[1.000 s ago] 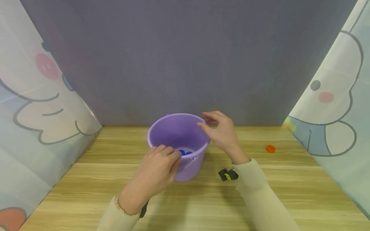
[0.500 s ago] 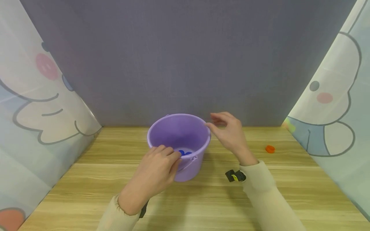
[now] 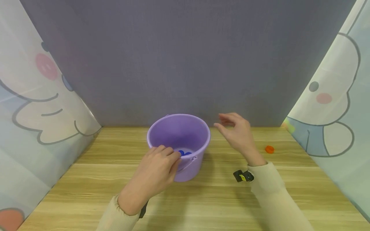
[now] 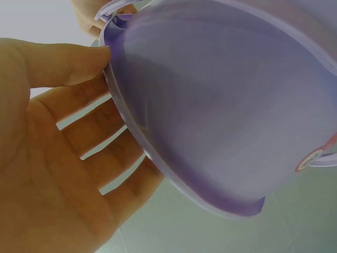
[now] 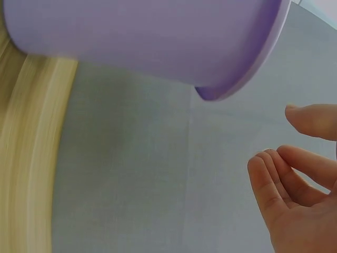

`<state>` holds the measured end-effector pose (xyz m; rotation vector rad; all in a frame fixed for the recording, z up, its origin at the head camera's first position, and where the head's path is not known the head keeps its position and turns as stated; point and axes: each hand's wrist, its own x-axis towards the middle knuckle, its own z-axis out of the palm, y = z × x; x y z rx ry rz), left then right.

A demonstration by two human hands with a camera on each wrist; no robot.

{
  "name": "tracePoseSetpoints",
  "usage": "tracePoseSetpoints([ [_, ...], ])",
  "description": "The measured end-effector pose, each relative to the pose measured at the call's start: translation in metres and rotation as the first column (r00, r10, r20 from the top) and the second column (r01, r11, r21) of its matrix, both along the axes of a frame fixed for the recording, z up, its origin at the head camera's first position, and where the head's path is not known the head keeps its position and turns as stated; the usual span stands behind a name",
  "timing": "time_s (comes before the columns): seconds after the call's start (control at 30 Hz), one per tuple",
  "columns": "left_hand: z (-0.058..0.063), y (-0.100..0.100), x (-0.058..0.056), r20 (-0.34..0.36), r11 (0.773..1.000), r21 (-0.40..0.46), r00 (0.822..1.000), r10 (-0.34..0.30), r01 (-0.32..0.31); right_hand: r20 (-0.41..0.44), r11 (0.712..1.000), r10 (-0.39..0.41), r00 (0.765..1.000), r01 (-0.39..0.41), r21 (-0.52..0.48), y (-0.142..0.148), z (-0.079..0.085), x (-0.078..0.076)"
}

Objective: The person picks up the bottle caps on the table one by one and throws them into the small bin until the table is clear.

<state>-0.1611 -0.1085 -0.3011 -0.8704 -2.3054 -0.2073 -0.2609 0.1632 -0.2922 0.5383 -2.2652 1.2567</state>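
Note:
A light purple bucket (image 3: 190, 172) stands upright on the wooden table, its handle hanging down. Inside it, near the bottom, lie small blue round pieces (image 3: 181, 152), partly cut off by the near rim. My left hand (image 3: 156, 170) grips that near rim; in the left wrist view its thumb (image 4: 73, 64) is on one side of the bucket wall and the fingers go behind the other. To the right of the bucket, apart from it, my right hand (image 3: 239, 133) is in the air with loosely bent fingers and nothing between them.
A small orange ring-shaped cap (image 3: 269, 149) lies on the table (image 3: 289, 186) to the right. A dark grey panel (image 3: 185, 57) rises behind the table, and cartoon-printed sheets (image 3: 37, 106) stand along both sides. Each wrist carries a black strap device (image 3: 243, 175).
My right hand has moved away from the bucket's right rim, out to the right. The left hand and the bucket have stayed in place.

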Motion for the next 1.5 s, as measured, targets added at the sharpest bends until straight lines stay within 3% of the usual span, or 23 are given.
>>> tracePoseSetpoints([
  [0.57, 0.000, -0.001, 0.000, -0.006, 1.000, 0.001, 1.000, -0.003, 0.003, 0.025, 0.988, -0.068, 0.997, 0.064, 0.143, 0.033, -0.007, -0.004],
  [1.0, -0.002, -0.001, -0.002, -0.006, 1.000, 0.000, 1.000, -0.001, 0.001, 0.141, 0.957, -0.153, 0.978, 0.111, 0.268, 0.064, -0.010, -0.014],
  [1.5, -0.001, 0.000, -0.001, -0.013, 1.000, 0.002, 1.000, -0.009, 0.009, 0.178, 0.917, -0.209, 0.962, 0.130, 0.376, 0.098, -0.019, -0.027],
])
